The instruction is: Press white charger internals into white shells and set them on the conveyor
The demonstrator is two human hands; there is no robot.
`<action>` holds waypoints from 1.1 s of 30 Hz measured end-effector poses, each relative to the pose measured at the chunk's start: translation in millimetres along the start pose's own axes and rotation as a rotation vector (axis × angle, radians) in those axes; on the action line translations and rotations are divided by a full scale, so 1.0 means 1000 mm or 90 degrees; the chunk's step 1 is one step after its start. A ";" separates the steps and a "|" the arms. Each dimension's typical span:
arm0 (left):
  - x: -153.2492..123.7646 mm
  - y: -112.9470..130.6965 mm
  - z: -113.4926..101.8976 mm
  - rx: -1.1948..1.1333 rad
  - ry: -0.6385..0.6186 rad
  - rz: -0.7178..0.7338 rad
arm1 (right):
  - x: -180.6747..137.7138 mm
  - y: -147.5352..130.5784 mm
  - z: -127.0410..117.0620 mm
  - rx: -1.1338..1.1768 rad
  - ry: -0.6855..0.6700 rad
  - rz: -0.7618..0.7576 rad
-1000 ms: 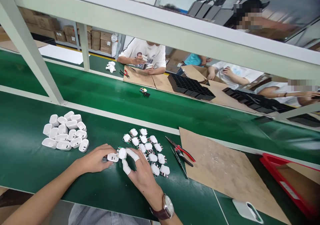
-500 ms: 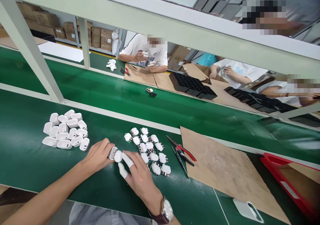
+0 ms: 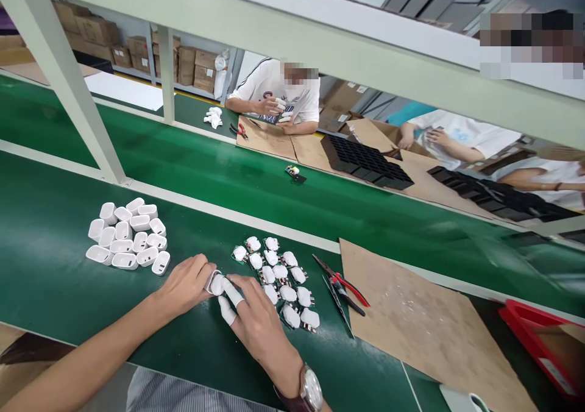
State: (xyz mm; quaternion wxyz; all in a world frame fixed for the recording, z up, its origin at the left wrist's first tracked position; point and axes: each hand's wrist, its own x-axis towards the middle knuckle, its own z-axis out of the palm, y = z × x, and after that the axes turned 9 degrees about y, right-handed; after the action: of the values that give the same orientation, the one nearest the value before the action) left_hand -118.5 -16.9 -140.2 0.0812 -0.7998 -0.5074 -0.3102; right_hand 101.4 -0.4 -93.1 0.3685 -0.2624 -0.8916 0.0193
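My left hand (image 3: 186, 283) grips a white plastic charger housing (image 3: 209, 282) with its open end facing right. A small circuit board (image 3: 217, 284) with a white padded top sits at the mouth of that housing, partly inside. My right hand (image 3: 261, 323), wearing white finger cots on thumb and index finger, has those fingertips on the board. How deep the board sits is hidden by the fingers. Left of my hands stands a cluster of similar empty white housings (image 3: 123, 231). Several more white-topped circuit boards (image 3: 287, 294) lie just beyond my right hand.
Red-handled pliers (image 3: 342, 283) and tweezers (image 3: 337, 305) lie beside a cardboard sheet (image 3: 411, 314). A red bin (image 3: 525, 320) is at the right. Beyond the bench runs a green conveyor (image 3: 219, 180) carrying a small part. A metal frame post (image 3: 77, 89) rises at the left; co-workers sit opposite.
The circuit board has gone further into the housing, and my right fingertips have followed it. The whole view has shifted slightly, so the bench items appear further right.
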 end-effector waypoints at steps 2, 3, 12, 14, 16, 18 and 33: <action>-0.001 0.000 0.001 -0.014 -0.008 -0.007 | 0.001 0.001 0.000 0.008 -0.011 0.008; -0.001 -0.001 0.001 -0.021 -0.013 -0.009 | 0.002 0.001 0.000 0.011 -0.017 0.014; -0.003 -0.002 0.004 -0.095 -0.079 -0.068 | 0.007 0.004 0.002 -0.005 -0.052 0.021; -0.003 -0.001 0.005 -0.102 -0.086 -0.083 | 0.007 0.003 0.001 -0.020 -0.065 0.015; -0.004 -0.001 0.005 -0.095 -0.089 -0.092 | 0.008 0.002 0.000 -0.032 -0.077 0.010; -0.005 -0.001 0.006 -0.089 -0.090 -0.094 | 0.009 0.001 -0.002 -0.036 -0.087 0.002; -0.005 -0.002 0.009 -0.100 -0.070 -0.087 | 0.014 0.005 -0.006 0.025 -0.100 0.033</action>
State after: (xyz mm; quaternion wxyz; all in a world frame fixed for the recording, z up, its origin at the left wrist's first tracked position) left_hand -117.7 -16.2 -150.2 -0.0311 -0.7830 -0.5385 -0.3099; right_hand 98.9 9.8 -80.9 0.3020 -0.2758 -0.9101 0.0670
